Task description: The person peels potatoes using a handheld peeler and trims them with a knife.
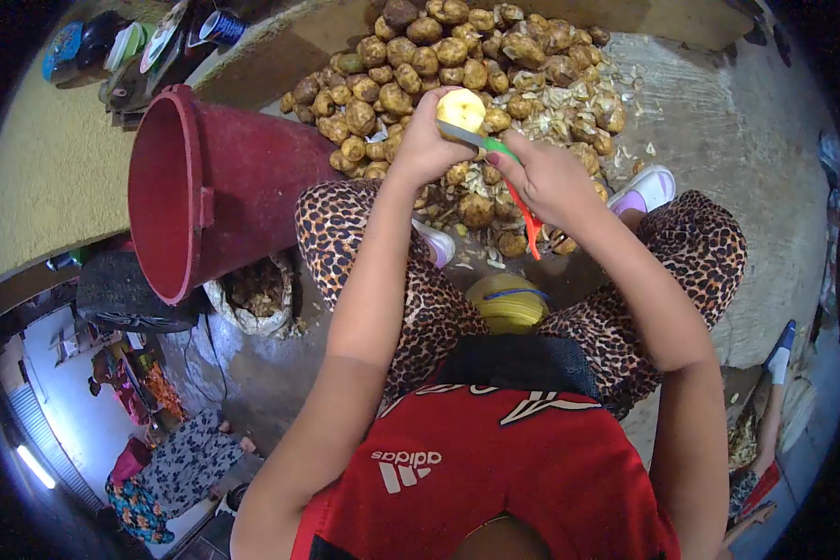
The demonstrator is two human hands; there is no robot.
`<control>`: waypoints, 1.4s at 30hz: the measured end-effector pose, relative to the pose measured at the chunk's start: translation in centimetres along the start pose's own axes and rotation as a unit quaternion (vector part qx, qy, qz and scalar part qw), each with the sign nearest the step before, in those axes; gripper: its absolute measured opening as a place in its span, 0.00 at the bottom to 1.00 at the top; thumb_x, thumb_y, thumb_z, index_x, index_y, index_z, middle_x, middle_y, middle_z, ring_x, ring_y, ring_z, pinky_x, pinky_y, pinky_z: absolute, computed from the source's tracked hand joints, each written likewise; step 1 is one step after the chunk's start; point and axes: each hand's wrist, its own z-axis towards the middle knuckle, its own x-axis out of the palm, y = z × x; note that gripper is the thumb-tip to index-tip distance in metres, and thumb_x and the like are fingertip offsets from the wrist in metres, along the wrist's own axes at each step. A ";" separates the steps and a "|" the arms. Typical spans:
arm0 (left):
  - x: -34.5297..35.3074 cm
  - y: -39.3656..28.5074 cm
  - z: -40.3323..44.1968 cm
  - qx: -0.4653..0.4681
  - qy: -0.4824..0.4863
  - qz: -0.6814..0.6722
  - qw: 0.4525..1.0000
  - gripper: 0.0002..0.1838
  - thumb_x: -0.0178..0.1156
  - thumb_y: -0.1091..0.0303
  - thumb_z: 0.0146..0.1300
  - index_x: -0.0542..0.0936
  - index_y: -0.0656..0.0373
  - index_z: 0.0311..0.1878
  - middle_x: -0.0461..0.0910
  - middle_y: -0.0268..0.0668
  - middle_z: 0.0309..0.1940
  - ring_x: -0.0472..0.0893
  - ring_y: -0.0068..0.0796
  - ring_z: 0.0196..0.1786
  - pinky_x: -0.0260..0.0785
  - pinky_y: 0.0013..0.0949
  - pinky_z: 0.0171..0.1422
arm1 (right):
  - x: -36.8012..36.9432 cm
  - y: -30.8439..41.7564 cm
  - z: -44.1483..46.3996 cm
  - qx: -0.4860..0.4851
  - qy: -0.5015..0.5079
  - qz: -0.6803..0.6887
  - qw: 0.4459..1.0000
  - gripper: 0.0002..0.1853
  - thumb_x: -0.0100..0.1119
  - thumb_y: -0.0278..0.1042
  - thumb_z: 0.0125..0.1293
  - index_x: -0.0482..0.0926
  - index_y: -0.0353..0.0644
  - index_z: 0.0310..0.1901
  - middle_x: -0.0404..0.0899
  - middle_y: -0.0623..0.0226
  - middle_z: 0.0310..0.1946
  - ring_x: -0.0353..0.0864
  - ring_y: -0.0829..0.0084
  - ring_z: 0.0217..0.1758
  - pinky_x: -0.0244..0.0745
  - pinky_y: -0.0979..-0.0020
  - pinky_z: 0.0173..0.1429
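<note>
peeled potato (461, 108) over potato heap (426, 63), grey floor (709, 112), red bucket (257, 173) alongside

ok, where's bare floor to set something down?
Floor right of the potato heap, ahead of the right slipper: largest bare stretch, peel scraps by the heap. Smaller patch between the white sack and left arm. Crowded: between the slippers, with potatoes; red bucket crowds the heap's left.

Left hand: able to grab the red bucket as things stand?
Probably not yet: the left hand is holding a pale peeled potato. Otherwise likely yes; the red bucket is on that side, and nothing seems to block the way over the potato pile.
</note>
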 end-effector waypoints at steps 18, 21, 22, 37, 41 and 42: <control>0.8 0.4 -0.1 0.011 -0.075 0.079 0.994 0.37 0.70 0.74 0.34 0.64 0.64 0.52 0.74 0.39 0.42 0.76 0.28 0.45 0.70 0.31 0.50 | 0.7 0.1 1.0 0.062 0.021 0.050 0.997 0.23 0.38 0.57 0.65 0.69 0.41 0.35 0.75 0.47 0.22 0.76 0.47 0.29 0.69 0.49 0.32; 0.4 0.7 0.0 -0.028 -0.023 -0.031 0.999 0.38 0.69 0.74 0.34 0.64 0.65 0.52 0.75 0.41 0.41 0.76 0.30 0.43 0.70 0.31 0.49 | 0.6 -0.5 1.1 0.020 -0.017 -0.032 0.999 0.24 0.38 0.57 0.66 0.69 0.40 0.35 0.75 0.47 0.22 0.75 0.45 0.30 0.69 0.49 0.34; 0.3 0.8 0.0 -0.046 -0.002 -0.086 0.995 0.38 0.69 0.74 0.34 0.64 0.65 0.53 0.75 0.41 0.41 0.76 0.30 0.43 0.70 0.31 0.48 | 0.5 -0.5 1.1 0.021 -0.013 -0.035 0.999 0.24 0.38 0.57 0.66 0.69 0.40 0.35 0.75 0.47 0.22 0.75 0.45 0.30 0.69 0.49 0.33; 1.3 -0.1 -0.1 -0.046 -0.067 0.037 0.996 0.32 0.65 0.76 0.38 0.67 0.65 0.52 0.76 0.38 0.42 0.76 0.25 0.43 0.70 0.29 0.49 | 0.6 -1.2 2.1 0.070 0.040 0.057 0.995 0.24 0.37 0.56 0.68 0.72 0.40 0.39 0.74 0.54 0.23 0.75 0.58 0.30 0.69 0.60 0.37; 1.3 -1.1 -0.4 -0.043 -0.076 0.134 0.987 0.31 0.64 0.74 0.37 0.68 0.65 0.50 0.76 0.38 0.40 0.77 0.27 0.42 0.70 0.29 0.48 | 1.3 -2.3 2.4 0.074 0.099 0.266 0.956 0.25 0.37 0.54 0.69 0.72 0.35 0.38 0.72 0.64 0.23 0.70 0.70 0.30 0.68 0.68 0.40; 1.2 -0.9 -0.4 -0.046 -0.072 0.123 0.989 0.31 0.65 0.74 0.37 0.68 0.65 0.51 0.76 0.38 0.40 0.77 0.27 0.42 0.70 0.29 0.48 | 0.8 -2.1 2.4 0.083 0.120 0.285 0.947 0.26 0.37 0.54 0.69 0.72 0.34 0.38 0.71 0.66 0.24 0.68 0.73 0.31 0.68 0.70 0.41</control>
